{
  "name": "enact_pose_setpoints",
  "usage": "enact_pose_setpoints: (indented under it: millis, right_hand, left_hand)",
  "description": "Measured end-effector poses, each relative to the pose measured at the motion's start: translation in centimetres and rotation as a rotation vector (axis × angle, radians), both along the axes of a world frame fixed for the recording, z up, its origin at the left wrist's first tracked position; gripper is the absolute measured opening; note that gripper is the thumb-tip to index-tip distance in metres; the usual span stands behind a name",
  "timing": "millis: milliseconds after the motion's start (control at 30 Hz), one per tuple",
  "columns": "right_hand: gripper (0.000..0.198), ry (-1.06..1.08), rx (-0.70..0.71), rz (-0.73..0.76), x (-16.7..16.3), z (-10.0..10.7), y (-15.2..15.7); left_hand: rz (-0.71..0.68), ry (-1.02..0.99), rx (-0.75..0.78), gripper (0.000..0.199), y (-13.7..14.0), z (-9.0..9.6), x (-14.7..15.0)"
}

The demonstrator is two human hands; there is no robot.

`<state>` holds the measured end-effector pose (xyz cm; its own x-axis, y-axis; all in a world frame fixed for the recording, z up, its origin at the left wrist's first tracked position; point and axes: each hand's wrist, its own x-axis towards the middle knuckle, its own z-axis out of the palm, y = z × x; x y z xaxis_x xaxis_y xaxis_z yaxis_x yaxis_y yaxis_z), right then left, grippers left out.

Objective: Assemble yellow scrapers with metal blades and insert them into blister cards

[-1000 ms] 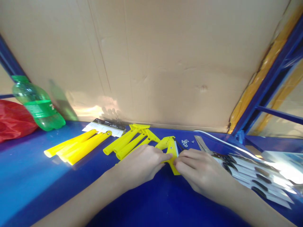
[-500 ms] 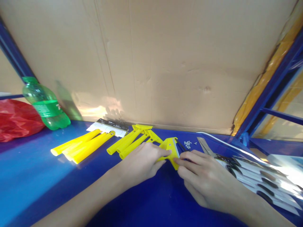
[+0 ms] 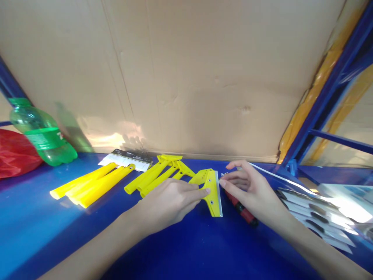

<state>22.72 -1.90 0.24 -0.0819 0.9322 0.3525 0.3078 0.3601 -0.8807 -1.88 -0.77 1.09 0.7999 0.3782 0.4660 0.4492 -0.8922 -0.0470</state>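
My left hand (image 3: 171, 200) is closed on a yellow scraper (image 3: 212, 196), its thumb and forefinger pinching the head near the handle. A thin metal blade (image 3: 218, 190) runs along the head's right edge, and two screws show in its face. My right hand (image 3: 247, 184) is just right of the blade, thumb and forefinger apart and other fingers curled, with nothing visible between them. Under it lies a red and black screwdriver (image 3: 241, 208), partly covered by the palm. Several small screws (image 3: 223, 174) lie beside its fingertips, mostly hidden.
Several yellow scraper bodies (image 3: 157, 177) and yellow handle tubes (image 3: 96, 184) lie to the left, near printed cards (image 3: 125, 159). A green bottle (image 3: 43, 134) and red bag (image 3: 17, 153) stand far left. Right are several packed blades (image 3: 317, 217) and a white cable (image 3: 279, 178). Cardboard (image 3: 189, 77) rises behind.
My right hand has let go of the screwdriver, which now lies on the table, and its fingers have opened and lifted from the blade. The view has shifted slightly right.
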Motion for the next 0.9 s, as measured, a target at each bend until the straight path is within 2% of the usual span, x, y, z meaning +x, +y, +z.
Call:
enact_pose_setpoints:
  millis: [67, 100, 200, 367, 600, 900]
  right_hand:
    - [0.061, 0.129, -0.238, 0.071, -0.2, 0.1, 0.2]
    - [0.064, 0.151, -0.323, 0.108, -0.2, 0.3, 0.2]
    - [0.049, 0.162, -0.425, 0.186, -0.2, 0.9, 0.1]
    - [0.041, 0.153, -0.441, 0.252, 0.0, 1.5, -0.1]
    - [0.038, 0.146, -0.377, 0.179, -0.1, 1.1, -0.3]
    - [0.037, 0.165, -0.367, 0.256, 0.2, 0.9, 0.0]
  left_hand:
    - [-0.050, -0.022, 0.081, 0.027, -0.1, -0.1, 0.1]
    - [-0.070, -0.034, 0.122, 0.027, -0.1, -0.1, 0.2]
    - [-0.099, -0.073, 0.231, 0.027, -0.3, 0.0, 0.5]
    - [-0.089, -0.087, 0.341, 0.030, -0.3, 0.1, 1.1]
    - [-0.018, -0.032, 0.394, 0.030, -0.7, 0.1, 1.0]
    - [-0.011, 0.013, 0.454, 0.036, -1.1, 0.3, 1.0]
